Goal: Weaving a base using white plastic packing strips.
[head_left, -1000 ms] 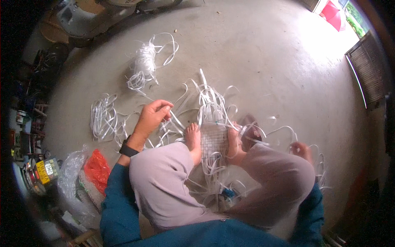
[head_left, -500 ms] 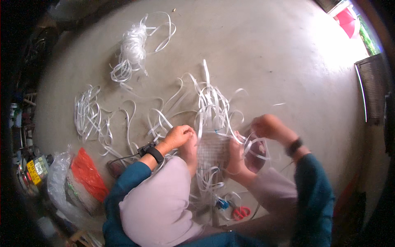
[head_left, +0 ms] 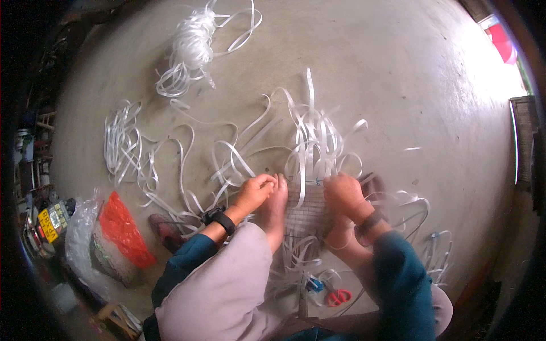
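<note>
A panel woven of flat whitish plastic straps [head_left: 306,206] lies on the floor between my bare feet. Loose strap ends [head_left: 316,136] fan out in loops from its far edge, where a thin blue tie crosses. My left hand [head_left: 257,192] is closed in a pinch beside the toes of my left foot [head_left: 275,207], at the panel's left side; what the fingers hold is too small to make out. At the panel's far right corner my right hand [head_left: 344,196] closes on a white strap, its fingertips partly hidden. My right foot is largely covered by that hand and forearm.
Red-handled scissors [head_left: 339,297] and a blue bit [head_left: 314,285] lie close to me. A large strap coil [head_left: 192,48] and a smaller heap [head_left: 122,145] rest on the floor at left. Orange and clear plastic bags [head_left: 124,230] stand left; a dark shoe [head_left: 165,230] is nearer.
My right hand has come inward and left from beyond the right foot to the panel's far right corner. My left hand stays pinched near the left toes. The view has shifted slightly.
</note>
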Motion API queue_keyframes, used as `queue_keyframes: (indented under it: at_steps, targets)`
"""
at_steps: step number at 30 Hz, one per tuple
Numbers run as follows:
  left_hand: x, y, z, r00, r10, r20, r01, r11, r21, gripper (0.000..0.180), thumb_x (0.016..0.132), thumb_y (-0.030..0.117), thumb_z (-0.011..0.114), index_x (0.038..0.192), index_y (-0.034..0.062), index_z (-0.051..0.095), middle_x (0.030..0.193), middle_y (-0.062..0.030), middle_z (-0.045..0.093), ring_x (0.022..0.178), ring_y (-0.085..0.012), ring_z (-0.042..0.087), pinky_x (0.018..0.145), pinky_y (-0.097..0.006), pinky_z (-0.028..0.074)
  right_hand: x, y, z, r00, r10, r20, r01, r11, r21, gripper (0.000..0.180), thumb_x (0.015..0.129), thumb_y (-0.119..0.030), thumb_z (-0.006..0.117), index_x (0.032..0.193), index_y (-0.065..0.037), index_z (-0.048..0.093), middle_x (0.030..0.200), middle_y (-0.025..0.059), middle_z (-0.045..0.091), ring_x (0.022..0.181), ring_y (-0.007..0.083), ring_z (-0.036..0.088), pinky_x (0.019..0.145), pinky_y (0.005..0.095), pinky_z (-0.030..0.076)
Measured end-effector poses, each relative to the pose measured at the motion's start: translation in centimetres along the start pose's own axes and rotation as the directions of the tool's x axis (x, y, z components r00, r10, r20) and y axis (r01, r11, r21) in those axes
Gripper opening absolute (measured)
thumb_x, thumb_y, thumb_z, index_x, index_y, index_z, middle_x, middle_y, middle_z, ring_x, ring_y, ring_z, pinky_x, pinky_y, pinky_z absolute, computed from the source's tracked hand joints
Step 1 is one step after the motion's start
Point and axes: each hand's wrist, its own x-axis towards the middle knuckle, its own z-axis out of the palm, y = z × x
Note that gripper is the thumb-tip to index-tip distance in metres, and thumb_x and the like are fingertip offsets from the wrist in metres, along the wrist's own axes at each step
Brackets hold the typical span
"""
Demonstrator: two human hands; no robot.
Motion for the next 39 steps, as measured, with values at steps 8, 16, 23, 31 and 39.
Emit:
queue_keyframes:
  at_steps: [8,16,23,31,39]
  targets:
    - [0.8,1.8,1.7,0.964,0.264,0.023,-0.252,0.885,0.392,0.018,0.082,0.019,0.055,0.096,0.0119,0.064,0.091,-0.0114,0.065,0.082,-0.0303,0.063,0.069,-0.037,0.049,0.1,2.0,-0.4,0.991,0.009,0.132,-0.021,0.995,0.093,0.016,0.074,-0.021,0.057,0.075,-0.006,0.062,0.072,0.0163,0.064,0.07,0.0347,0.064,0.063,0.0434,0.052]
    - [2.4,2.4,3.6,0.927,0.351,0.132,-0.365,0.76,0.538,0.018,0.079,0.013,0.06,0.096,0.0095,0.063,0.089,-0.0134,0.064,0.081,-0.0332,0.062,0.068,-0.039,0.049,1.3,2.5,-0.5,0.999,0.005,0.046,-0.016,0.975,0.223,0.016,0.074,-0.022,0.055,0.077,-0.007,0.062,0.072,0.0158,0.063,0.07,0.0367,0.062,0.064,0.0449,0.049]
    - [3.1,3.6,3.9,0.941,0.33,0.079,-0.317,0.775,0.546,0.011,0.079,0.019,0.059,0.083,0.0087,0.057,0.073,-0.016,0.058,0.073,-0.0382,0.058,0.061,-0.046,0.045,3.3,1.7,-4.2,0.999,0.01,0.035,-0.025,0.884,0.467,0.023,0.076,-0.028,0.061,0.085,-0.008,0.066,0.078,0.0166,0.065,0.076,0.0347,0.063,0.069,0.0404,0.05]
    - [4.0,1.8,3.0,0.979,0.203,-0.031,-0.156,0.836,0.525,0.019,0.08,0.027,0.059,0.088,0.0103,0.063,0.078,-0.0144,0.065,0.077,-0.0343,0.062,0.066,-0.042,0.048,4.3,3.8,-11.4,0.991,0.098,0.095,-0.136,0.688,0.712,0.017,0.082,-0.018,0.063,0.095,-0.006,0.066,0.07,0.0068,0.064,0.063,0.0131,0.06,0.055,0.0282,0.049]
    - [4.7,1.0,2.7,0.984,0.133,-0.115,-0.096,0.954,0.284,0.026,0.079,0.023,0.061,0.102,0.011,0.057,0.074,-0.0112,0.064,0.071,-0.0312,0.063,0.064,-0.041,0.048,6.1,2.9,-15.2,0.983,0.171,-0.068,0.022,0.257,0.966,0.023,0.086,-0.016,0.06,0.1,0.002,0.063,0.077,0.007,0.064,0.067,0.0132,0.062,0.064,0.0251,0.052]
